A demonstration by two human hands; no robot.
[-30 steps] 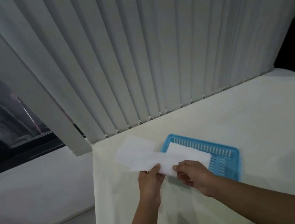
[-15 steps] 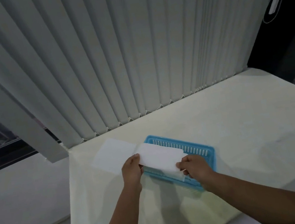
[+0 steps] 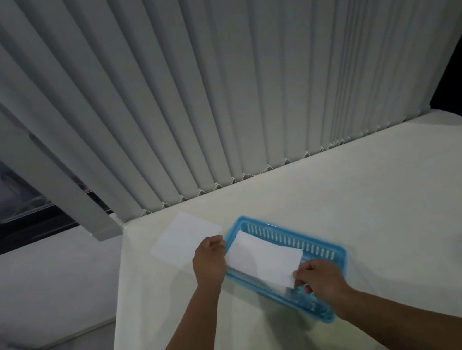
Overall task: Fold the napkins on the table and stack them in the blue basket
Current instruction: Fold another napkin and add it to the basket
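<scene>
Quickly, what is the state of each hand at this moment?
Left hand: closed, holding the folded napkin by its left end.
Right hand: closed, pinching the same napkin's right corner.

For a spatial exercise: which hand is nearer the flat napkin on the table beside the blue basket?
Left. The left hand is at the edge of the flat napkin; the right hand is over the other end of the blue basket.

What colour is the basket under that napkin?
The basket is light blue, seen beneath the folded napkin in the head view.
</scene>
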